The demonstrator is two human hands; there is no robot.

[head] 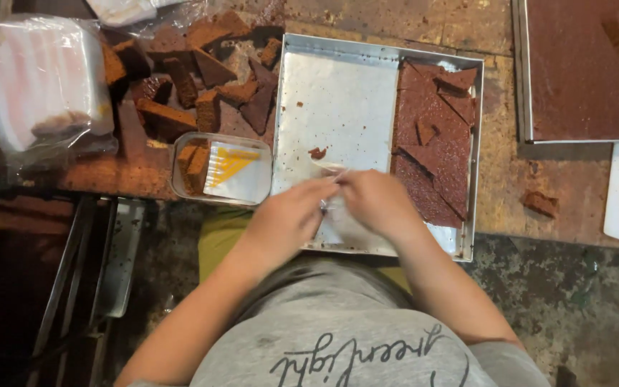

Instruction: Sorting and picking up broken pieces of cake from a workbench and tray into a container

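The clear plastic wrapper (327,188) is pinched shut between both hands' fingers over the half-emptied metal tray (338,100); cake slabs (435,143) remain right, cut pieces (195,79) far left.

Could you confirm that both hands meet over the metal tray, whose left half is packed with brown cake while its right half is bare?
Not quite: the sides are swapped. In the head view the brown cake fills the right part of the metal tray, and its left part is bare apart from a few crumbs. The left hand and right hand do meet over the tray.
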